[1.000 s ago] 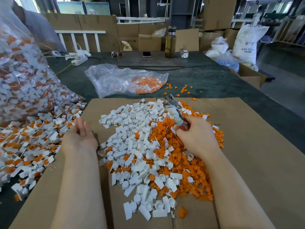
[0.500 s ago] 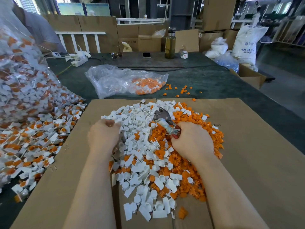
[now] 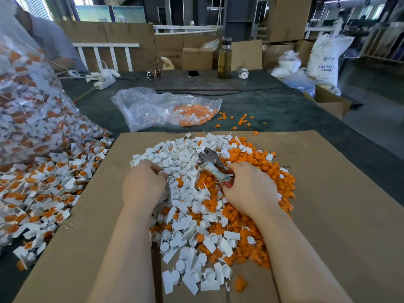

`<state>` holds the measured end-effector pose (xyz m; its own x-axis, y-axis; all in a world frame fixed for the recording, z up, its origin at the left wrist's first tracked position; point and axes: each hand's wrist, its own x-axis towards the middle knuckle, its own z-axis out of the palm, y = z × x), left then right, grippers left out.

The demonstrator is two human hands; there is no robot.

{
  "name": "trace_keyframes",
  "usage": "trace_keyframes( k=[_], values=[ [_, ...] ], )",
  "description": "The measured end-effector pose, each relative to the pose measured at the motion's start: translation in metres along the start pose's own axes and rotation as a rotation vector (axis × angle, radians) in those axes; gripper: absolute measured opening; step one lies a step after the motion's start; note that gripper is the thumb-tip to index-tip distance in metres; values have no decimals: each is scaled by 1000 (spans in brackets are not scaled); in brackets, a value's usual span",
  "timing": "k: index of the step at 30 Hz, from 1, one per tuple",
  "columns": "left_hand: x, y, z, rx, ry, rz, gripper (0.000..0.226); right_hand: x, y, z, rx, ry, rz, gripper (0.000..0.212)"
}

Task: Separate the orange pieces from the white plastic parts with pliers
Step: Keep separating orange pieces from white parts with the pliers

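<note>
A heap of white plastic parts [image 3: 179, 156] and loose orange pieces [image 3: 273, 178] lies mixed on a cardboard sheet [image 3: 328, 193]. My right hand [image 3: 251, 189] grips the handles of the pliers [image 3: 209, 160], whose metal jaws point up and away over the heap. My left hand [image 3: 142, 184] rests on the heap's left side with its fingers curled into the white parts; whether it holds one is hidden. Unseparated white parts with orange inserts [image 3: 43, 182] spill across the table at the left.
A big clear bag of unseparated parts [image 3: 28, 110] towers at the left. A smaller clear bag with orange pieces [image 3: 166, 108] lies beyond the cardboard, with stray orange bits [image 3: 240, 121] beside it. A bottle [image 3: 224, 60], a phone [image 3: 193, 73] and power strips [image 3: 105, 78] sit far back.
My left hand moved right from the cardboard's bare left side onto the heap and curled its fingers into it. The pliers tipped lower and leftward in my right hand.
</note>
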<state>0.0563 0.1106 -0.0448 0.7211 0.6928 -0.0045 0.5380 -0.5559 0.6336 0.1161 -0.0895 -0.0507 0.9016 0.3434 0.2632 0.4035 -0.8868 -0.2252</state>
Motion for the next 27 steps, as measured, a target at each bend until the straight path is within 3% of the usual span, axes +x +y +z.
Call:
trace_keyframes(
  k=[6,12,18,22,27],
  values=[
    [-1,-1,-1,-240,-1,-17,10,0,-1,-1,-30,-40,2,23],
    [-3,3,-3,-468,17,-2,35,0,-2,0,-8,-4,-10,24],
    [-10,12,-3,-630,73,14,11,-1,-2,0,14,21,-21,15],
    [-17,20,-3,-658,75,45,23,0,-1,0,85,59,21,12],
    [-28,34,4,-813,-23,89,13,3,2,-5,368,108,38,11]
  ],
)
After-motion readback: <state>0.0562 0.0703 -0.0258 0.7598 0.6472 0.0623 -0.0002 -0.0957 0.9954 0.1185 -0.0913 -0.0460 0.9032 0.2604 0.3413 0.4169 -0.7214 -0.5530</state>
